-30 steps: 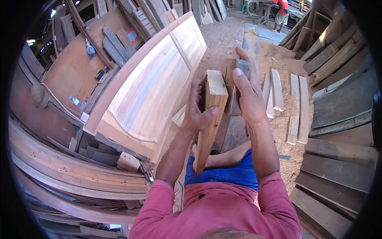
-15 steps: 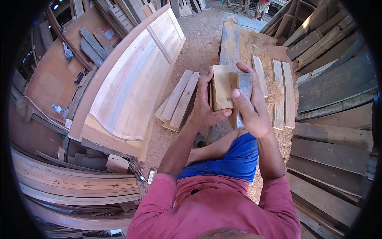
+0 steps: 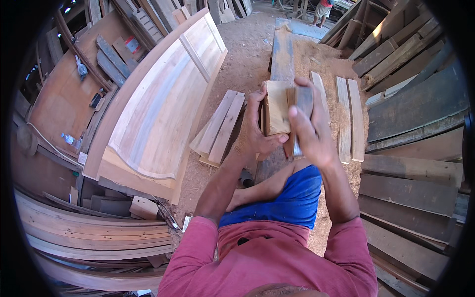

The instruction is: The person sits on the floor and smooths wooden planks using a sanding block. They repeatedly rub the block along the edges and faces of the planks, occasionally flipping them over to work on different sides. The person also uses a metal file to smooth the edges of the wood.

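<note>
Both my hands are raised in front of me, above the long bench plank (image 3: 283, 49). A pale wooden block (image 3: 278, 106), its broad light face turned up, is gripped at its left side by my left hand (image 3: 257, 123), with the thumb along its lower edge. My right hand (image 3: 314, 131) is wrapped round a thick piece with a worn grey face and brown wooden edge (image 3: 303, 101), held against the block's right side. Motion blurs the right fingers and this piece, and I cannot tell its kind.
A large curved wooden panel (image 3: 153, 104) leans at the left. Short boards (image 3: 220, 126) lie stacked left of the bench, and narrow strips (image 3: 355, 119) lie on sawdust to its right. Planks (image 3: 410, 193) line the right side. A person (image 3: 322, 12) stands far back.
My right hand and the grey-faced piece have shifted slightly and now look blurred. The left hand still holds the block in nearly the same place. The view has shifted a little.
</note>
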The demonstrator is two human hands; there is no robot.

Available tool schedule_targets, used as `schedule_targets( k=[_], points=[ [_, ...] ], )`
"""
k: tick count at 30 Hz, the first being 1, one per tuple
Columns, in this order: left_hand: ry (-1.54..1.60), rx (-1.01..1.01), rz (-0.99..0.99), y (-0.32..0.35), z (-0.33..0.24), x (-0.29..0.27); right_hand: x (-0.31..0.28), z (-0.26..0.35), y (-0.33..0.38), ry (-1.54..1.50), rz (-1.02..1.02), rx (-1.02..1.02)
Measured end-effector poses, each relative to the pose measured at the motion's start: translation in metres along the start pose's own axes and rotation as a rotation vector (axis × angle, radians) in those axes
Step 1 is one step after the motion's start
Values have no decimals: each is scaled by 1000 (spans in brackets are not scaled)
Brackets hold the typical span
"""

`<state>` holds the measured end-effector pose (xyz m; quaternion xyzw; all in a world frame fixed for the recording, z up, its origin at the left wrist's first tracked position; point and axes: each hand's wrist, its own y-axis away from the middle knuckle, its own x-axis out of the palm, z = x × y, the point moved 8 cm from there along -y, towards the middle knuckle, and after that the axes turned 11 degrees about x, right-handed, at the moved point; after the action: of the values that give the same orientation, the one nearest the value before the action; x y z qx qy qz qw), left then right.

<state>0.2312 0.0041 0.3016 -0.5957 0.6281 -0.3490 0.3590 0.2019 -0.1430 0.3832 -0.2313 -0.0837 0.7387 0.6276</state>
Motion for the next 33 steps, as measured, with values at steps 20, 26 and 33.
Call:
schedule_targets(
  k=[20, 26, 33],
  points=[
    [5, -74, 20, 3, -39, -4, 54, -265, 116, -966, 177, 898],
    [77, -122, 291, 21, -53, 2, 125, -253, 194, -1493, 519, 1001],
    [117, -6, 520, 47, -101, 32, 133, -245, 176, -1761, 493, 752]
  ],
)
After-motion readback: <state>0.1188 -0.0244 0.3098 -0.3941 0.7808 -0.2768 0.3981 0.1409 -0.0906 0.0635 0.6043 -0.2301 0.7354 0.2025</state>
